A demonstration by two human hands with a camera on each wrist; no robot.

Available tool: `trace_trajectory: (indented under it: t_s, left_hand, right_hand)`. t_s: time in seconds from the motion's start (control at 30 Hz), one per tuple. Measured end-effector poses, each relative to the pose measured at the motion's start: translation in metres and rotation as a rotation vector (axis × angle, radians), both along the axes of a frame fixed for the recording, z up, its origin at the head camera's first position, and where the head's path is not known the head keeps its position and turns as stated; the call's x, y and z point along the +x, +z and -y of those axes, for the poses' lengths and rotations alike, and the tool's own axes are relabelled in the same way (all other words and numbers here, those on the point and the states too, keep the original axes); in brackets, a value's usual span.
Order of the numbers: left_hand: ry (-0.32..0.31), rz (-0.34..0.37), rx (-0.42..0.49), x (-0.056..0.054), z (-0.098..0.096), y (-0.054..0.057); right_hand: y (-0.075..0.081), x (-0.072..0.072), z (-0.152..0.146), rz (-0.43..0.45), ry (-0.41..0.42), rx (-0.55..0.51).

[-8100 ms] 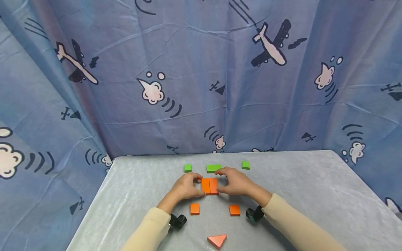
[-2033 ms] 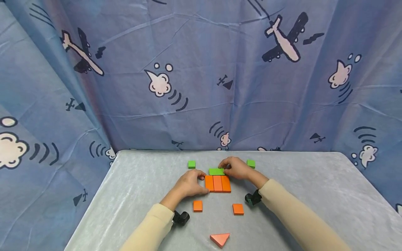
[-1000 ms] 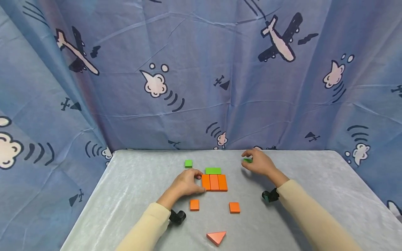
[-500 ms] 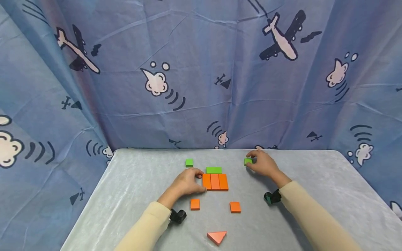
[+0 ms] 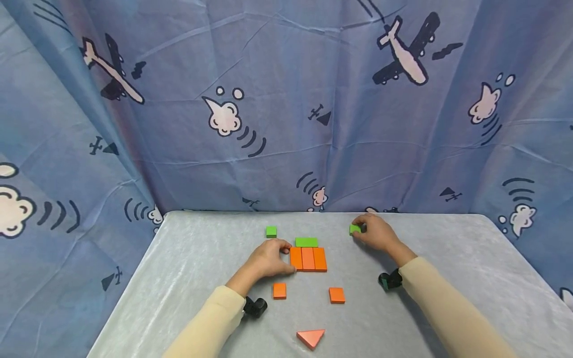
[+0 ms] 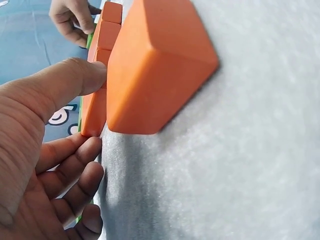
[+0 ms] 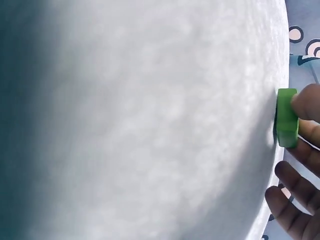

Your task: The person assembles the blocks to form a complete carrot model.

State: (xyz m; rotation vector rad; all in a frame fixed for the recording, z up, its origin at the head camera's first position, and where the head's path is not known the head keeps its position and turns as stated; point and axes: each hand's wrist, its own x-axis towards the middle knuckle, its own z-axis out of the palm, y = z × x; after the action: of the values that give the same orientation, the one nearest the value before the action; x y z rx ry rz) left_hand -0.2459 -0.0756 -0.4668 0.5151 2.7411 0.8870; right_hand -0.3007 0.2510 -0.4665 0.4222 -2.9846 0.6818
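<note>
My left hand pinches the left orange rectangular block between thumb and index finger at its near and far ends. A paler orange block and another orange block lie side by side with it. Along the far side of this row lies a green rectangular block. Farther right, my right hand pinches a small green square block. In the right wrist view the thumb presses one face of this green block, with a finger under it and the other fingers spread.
Another green square block lies at the far left. Two orange square blocks lie nearer, and a pinkish triangular block lies nearest. A grey-white cloth covers the table; a blue curtain hangs behind it.
A third orange block has joined the row, and the green rectangular block now lies against its far side. My right hand has left that block and moved right to the green square block.
</note>
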Motion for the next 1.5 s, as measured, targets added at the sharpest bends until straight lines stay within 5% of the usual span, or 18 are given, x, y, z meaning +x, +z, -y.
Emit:
trace_trajectory:
  t_s: [0.7,1.5]
  left_hand:
    - [0.018,0.018,0.021,-0.001,-0.001,0.001]
    - [0.031,0.003,0.051,-0.001,0.0,-0.003]
  right_hand:
    - [0.005,-0.005,0.063,0.005,0.173,-0.125]
    - [-0.001,-0.004,0.081,0.058,0.134,-0.047]
